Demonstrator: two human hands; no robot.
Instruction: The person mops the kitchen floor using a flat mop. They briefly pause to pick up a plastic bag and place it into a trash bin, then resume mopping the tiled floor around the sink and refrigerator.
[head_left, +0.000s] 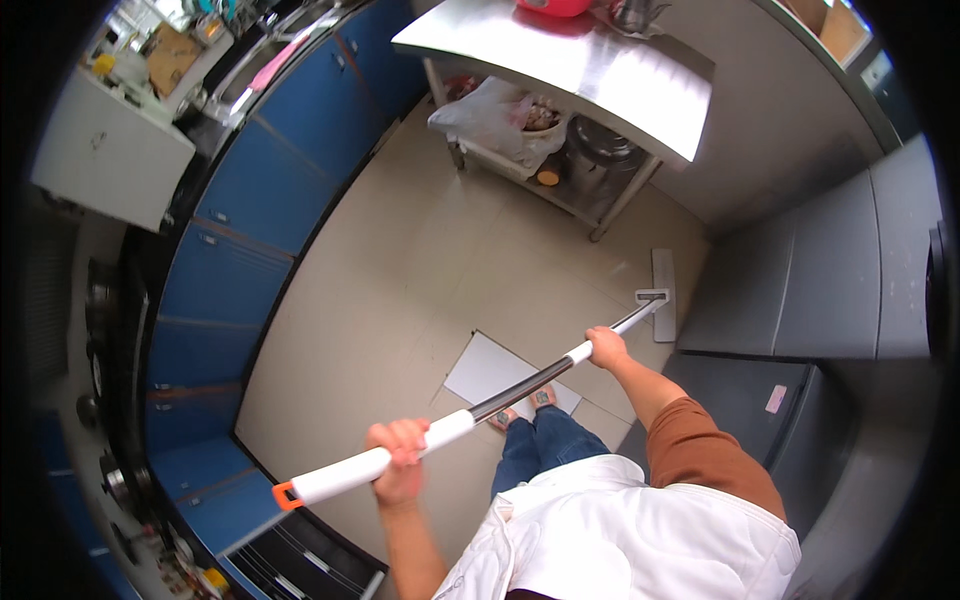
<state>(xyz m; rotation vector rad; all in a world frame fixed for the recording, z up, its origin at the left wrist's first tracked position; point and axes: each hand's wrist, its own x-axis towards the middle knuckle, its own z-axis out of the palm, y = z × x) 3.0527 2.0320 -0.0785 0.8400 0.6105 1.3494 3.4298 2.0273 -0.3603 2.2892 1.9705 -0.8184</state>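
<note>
A flat mop runs diagonally in front of me, with a white and metal pole (520, 388) and an orange loop (286, 496) at its upper end. My left hand (400, 456) is wrapped around the white upper grip. Farther down, my right hand (606, 347) grasps the pole at a white collar. The long grey mop head (663, 322) lies on the tiled floor (420, 262), close to the grey cabinet on the right. Both my feet rest on a white rectangular panel (487, 367) on the floor.
Blue cabinets (251, 202) curve along the left, below a counter with a sink (251, 71). Ahead stands a steel table (555, 56); its lower shelf bears a plastic bag (480, 116) and a metal pot (596, 154). Grey cabinet panels (825, 270) line the right side.
</note>
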